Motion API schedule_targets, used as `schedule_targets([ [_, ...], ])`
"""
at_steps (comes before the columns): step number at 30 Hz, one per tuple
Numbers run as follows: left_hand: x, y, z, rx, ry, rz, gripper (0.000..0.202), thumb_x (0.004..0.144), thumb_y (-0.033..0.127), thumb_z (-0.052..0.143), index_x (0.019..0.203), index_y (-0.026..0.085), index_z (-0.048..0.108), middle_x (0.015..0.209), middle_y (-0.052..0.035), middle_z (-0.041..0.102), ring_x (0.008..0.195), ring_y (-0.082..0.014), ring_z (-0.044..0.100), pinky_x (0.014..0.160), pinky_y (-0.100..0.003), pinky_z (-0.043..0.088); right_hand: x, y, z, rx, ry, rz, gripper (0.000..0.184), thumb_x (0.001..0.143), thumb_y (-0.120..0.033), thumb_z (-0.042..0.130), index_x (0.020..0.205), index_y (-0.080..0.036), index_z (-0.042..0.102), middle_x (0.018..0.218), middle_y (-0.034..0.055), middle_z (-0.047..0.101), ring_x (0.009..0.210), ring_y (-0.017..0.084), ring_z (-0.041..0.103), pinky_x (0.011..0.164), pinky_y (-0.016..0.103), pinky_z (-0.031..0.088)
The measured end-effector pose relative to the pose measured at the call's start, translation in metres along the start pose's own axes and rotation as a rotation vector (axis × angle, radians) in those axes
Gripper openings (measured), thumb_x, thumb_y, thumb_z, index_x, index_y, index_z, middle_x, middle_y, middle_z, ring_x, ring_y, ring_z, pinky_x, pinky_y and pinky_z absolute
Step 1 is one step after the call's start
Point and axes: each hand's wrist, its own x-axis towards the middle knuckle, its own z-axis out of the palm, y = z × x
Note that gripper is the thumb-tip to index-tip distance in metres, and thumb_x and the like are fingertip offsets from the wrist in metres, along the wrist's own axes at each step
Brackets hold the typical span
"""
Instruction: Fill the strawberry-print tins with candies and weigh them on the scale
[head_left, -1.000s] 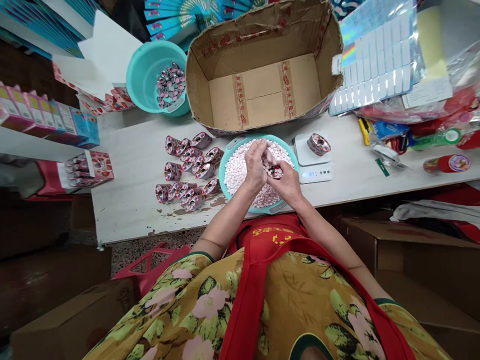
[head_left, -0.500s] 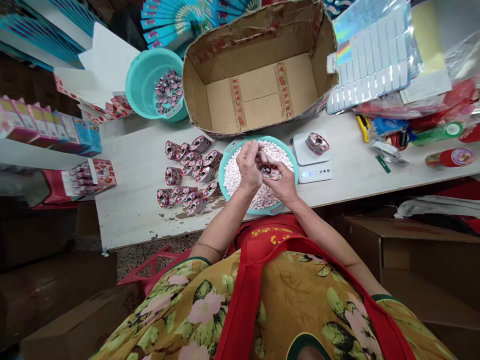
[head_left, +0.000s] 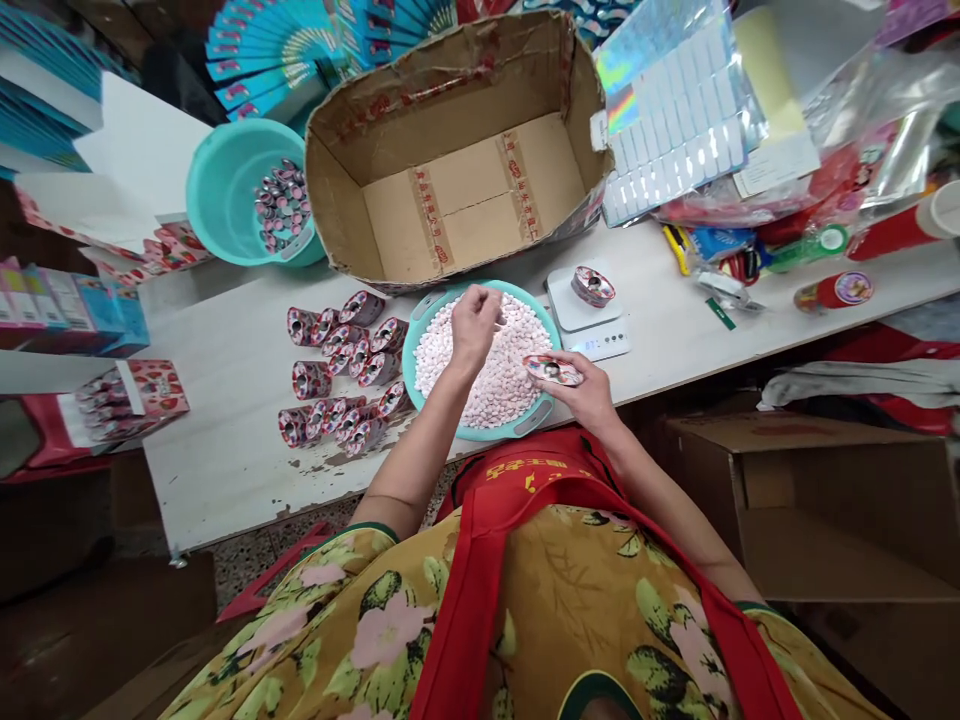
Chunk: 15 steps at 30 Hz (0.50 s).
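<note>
A turquoise basin [head_left: 412, 377] full of small pale pink candies [head_left: 495, 375] sits on the table before me. Over its far middle is my left hand [head_left: 475, 328], fingers drawn together; whatever they may hold is hidden. My right hand [head_left: 589, 390], at the basin's right edge, grips a small printed candy box [head_left: 553, 370] with rounded ends and a dark round hole on top. Another such box [head_left: 593, 286] rests on a white digital scale [head_left: 589, 330] with a lit display. Several more like it [head_left: 379, 369] stand in a cluster left of the basin.
A large open cardboard box [head_left: 480, 200] stands behind the basin. To its left, a turquoise tub [head_left: 217, 190] holds small silvery-pink pieces [head_left: 282, 205]. Holographic sheets [head_left: 675, 150], plastic bags and a red container [head_left: 834, 291] lie at the right. A strawberry-patterned carton [head_left: 157, 388] is at the left.
My hands were together around the candy box over the basin. They have parted: the right drew the box to the right, the left moved over the candies. The view has shifted.
</note>
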Motion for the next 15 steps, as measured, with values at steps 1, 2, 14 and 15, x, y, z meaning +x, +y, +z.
schedule_targets([
  [1,0.006,-0.002,0.009,0.072,-0.082,0.006,0.019,0.089,0.034,0.061,0.079,0.019,0.057,0.067,0.0033,0.058,0.060,-0.0105,0.060,0.055,-0.020,0.045,-0.007,0.004,-0.016,0.002,0.055,0.049,0.050,0.064,-0.040,0.088,0.109,-0.021,0.075,0.108,0.0049,0.076,0.098,0.022,0.070,0.093,0.036,0.055],
  [2,0.011,-0.003,0.019,0.145,-0.160,0.029,0.017,0.089,0.032,0.060,0.078,0.019,0.058,0.070,0.0023,0.060,0.063,-0.0114,0.061,0.058,-0.022,0.046,-0.013,0.008,-0.031,0.000,0.120,0.096,0.052,0.063,-0.040,0.089,0.108,-0.020,0.075,0.106,0.0054,0.076,0.097,0.022,0.070,0.092,0.036,0.055],
  [14,0.037,-0.002,0.062,0.949,-0.425,0.201,0.022,0.094,0.024,0.053,0.109,0.023,0.069,0.114,-0.0075,0.069,0.103,-0.0242,0.063,0.089,-0.037,0.048,-0.023,0.055,-0.124,-0.022,0.602,0.217,0.059,0.057,-0.041,0.090,0.108,-0.016,0.076,0.104,0.0084,0.076,0.095,0.022,0.070,0.092,0.040,0.056],
  [15,0.042,-0.007,0.075,0.968,-0.463,0.275,0.027,0.095,0.022,0.053,0.118,0.024,0.067,0.124,-0.0087,0.066,0.111,-0.0253,0.061,0.092,-0.038,0.048,-0.018,0.059,-0.124,-0.017,0.610,0.218,0.060,0.057,-0.041,0.090,0.109,-0.016,0.075,0.104,0.0083,0.076,0.095,0.022,0.070,0.094,0.041,0.056],
])
